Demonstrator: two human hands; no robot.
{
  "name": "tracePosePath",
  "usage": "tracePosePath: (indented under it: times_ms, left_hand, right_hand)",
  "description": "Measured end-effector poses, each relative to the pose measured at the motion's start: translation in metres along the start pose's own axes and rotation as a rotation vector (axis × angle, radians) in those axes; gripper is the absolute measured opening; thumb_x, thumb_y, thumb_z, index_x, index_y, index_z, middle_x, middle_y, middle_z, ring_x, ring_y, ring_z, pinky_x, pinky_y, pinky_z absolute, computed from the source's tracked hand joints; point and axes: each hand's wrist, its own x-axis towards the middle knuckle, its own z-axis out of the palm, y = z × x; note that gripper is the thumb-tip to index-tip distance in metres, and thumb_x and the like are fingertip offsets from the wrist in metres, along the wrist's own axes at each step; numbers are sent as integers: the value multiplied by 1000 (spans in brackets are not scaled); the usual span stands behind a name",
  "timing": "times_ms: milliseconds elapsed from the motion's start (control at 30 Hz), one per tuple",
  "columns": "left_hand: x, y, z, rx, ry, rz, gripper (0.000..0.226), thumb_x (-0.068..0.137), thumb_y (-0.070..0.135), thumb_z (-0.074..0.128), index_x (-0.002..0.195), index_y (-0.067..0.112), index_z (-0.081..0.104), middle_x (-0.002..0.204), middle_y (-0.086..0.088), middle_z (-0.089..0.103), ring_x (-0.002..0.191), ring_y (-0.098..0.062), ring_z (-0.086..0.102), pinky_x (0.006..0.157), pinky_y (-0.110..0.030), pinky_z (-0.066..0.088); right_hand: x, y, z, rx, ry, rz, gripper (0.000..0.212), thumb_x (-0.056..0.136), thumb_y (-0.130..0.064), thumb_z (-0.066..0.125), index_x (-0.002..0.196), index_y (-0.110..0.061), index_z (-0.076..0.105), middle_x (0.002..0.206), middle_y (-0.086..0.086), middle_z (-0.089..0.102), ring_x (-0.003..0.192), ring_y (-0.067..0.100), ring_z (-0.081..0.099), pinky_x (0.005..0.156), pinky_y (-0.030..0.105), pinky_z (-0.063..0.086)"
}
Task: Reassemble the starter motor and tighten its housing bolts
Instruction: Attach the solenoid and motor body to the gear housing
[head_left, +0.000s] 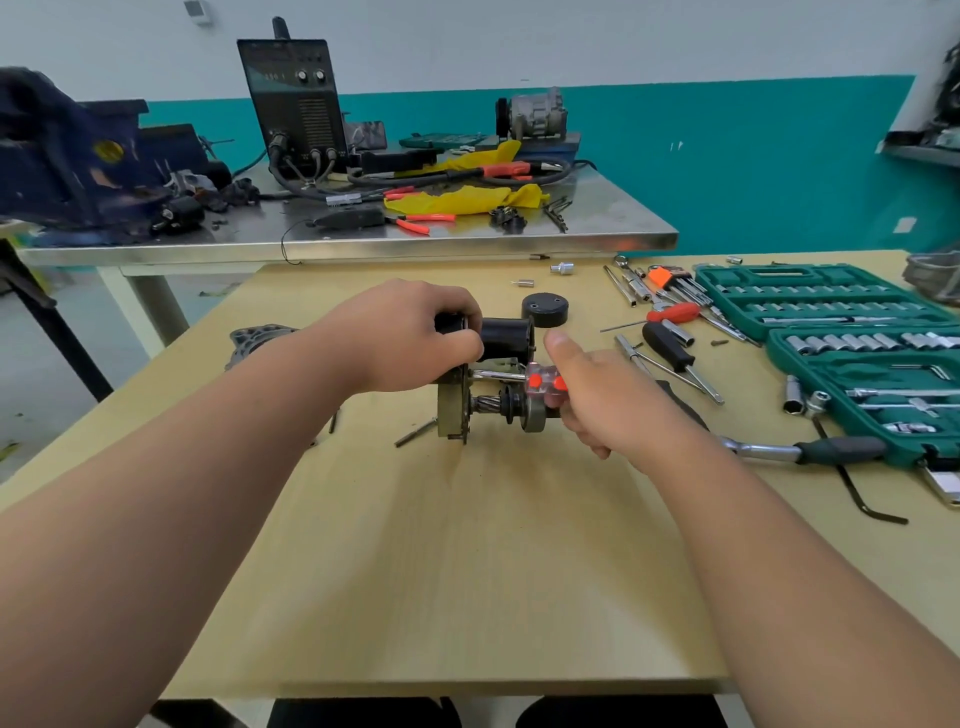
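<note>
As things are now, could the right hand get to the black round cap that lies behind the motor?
Probably yes. The black round cap lies in the open just beyond the right hand, with nothing between them. But that hand holds the screwdriver, so it must free itself first.

Light wooden workbench (493, 571) at 6 o'clock, steel-topped table (467, 244) behind at 12, white wall (727, 156) with teal lower band 12 to 3, grey floor (47, 332) at 9.
</note>
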Motion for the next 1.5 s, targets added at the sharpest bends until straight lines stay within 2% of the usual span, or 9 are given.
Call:
tracePosePath:
  times_ms: [167, 333, 467, 633, 767, 933, 1100, 1333, 1500]
  left_hand:
    - [-1, -2, 0, -15, 4, -6, 9, 86, 40, 53, 93, 39, 59, 83, 9, 62, 76, -10, 58, 65, -28, 49]
    - [0, -3, 0, -16, 4, -4, 9, 86, 40, 53, 92, 39, 59, 82, 10, 62, 74, -10, 58, 63, -27, 48]
    - [-1, -5, 0, -36, 1, -12, 7, 86, 40, 53, 90, 40, 59, 83, 9, 62, 77, -11, 58, 64, -28, 48]
    - [0, -4, -1, -25, 4, -11, 7, 87, 39, 53, 90, 41, 58, 82, 11, 61, 74, -9, 56, 58, -25, 41]
    - [1, -1, 1, -9, -6, 8, 8, 85, 40, 52, 90, 40, 58, 81, 10, 61, 74, -10, 57, 61, -26, 47]
    - [1, 0, 0, 3, -2, 3, 8, 86, 40, 52, 92, 40, 58, 81, 10, 60, 73, -9, 56, 58, -25, 42]
    - [-1, 0, 0, -14, 1, 5, 9, 86, 39, 52, 91, 39, 59, 82, 9, 61, 74, -10, 57, 61, -26, 47]
    - [0, -3, -1, -35, 2, -15, 7, 86, 39, 53, 90, 40, 59, 83, 10, 62, 76, -10, 58, 63, -26, 47]
    - [1, -3, 0, -25, 1, -10, 9, 85, 41, 53, 91, 40, 59, 82, 11, 61, 75, -9, 57, 61, -26, 47]
  right_hand:
    - [-9, 3, -12, 304, -185, -44, 28, 99, -41, 40, 98, -17, 54, 62, -4, 49, 44, 13, 40, 46, 28, 42]
    - [-1, -2, 0, -16, -3, -13, 64, 91, -67, 19, 72, -17, 53, 48, -2, 43, 38, 14, 38, 54, 32, 40]
    - [-11, 4, -12, 218, -220, -60, 23, 96, -42, 41, 99, -23, 54, 61, -4, 47, 45, 11, 38, 48, 30, 42]
    - [-2, 0, -3, -11, -8, -15, 66, 89, -70, 18, 77, -17, 56, 48, -4, 46, 38, 12, 40, 52, 31, 42]
    - [-7, 7, -11, 244, -144, -78, 16, 96, -41, 43, 103, -29, 52, 61, -7, 50, 45, 11, 45, 52, 31, 47]
    - [-2, 4, -7, -77, 18, -15, 74, 88, -73, 16, 76, -16, 61, 44, -4, 50, 39, 10, 47, 55, 32, 46]
    - [-7, 8, -13, 281, -87, -56, 16, 97, -29, 48, 112, -28, 53, 76, 5, 57, 52, 17, 56, 59, 40, 55]
    - [-8, 6, -2, -16, -4, -129, 59, 94, -62, 30, 75, -17, 62, 49, -3, 58, 43, 8, 53, 59, 31, 45]
    - [-5, 12, -10, 238, -84, -192, 22, 87, -48, 42, 98, -36, 57, 63, -5, 56, 57, 13, 58, 74, 46, 55]
